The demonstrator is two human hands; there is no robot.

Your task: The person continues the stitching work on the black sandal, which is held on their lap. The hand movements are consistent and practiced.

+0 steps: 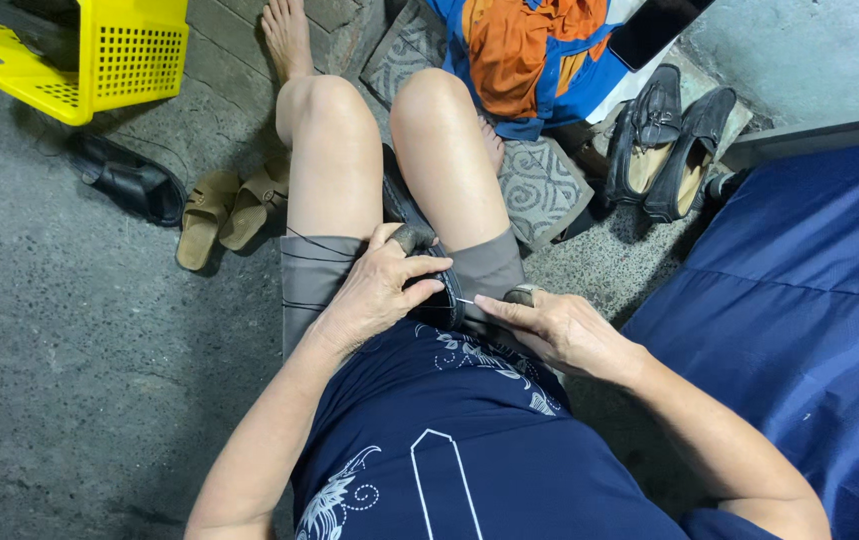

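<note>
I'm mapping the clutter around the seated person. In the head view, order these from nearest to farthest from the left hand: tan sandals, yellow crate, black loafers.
1. Tan sandals: on the floor, left of the left hand.
2. Black loafers: upper right, beside the blue mattress.
3. Yellow crate: top left corner.

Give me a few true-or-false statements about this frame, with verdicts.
1. The left hand grips a dark shoe on the lap. True.
2. The right hand holds a thin needle against the shoe. True.
3. The basket at top left is red. False: it is yellow.
4. A pair of dark loafers sits on the floor at upper right. True.
5. The tan sandals lie on the blue surface. False: they lie on the concrete floor, on the person's left.
</note>
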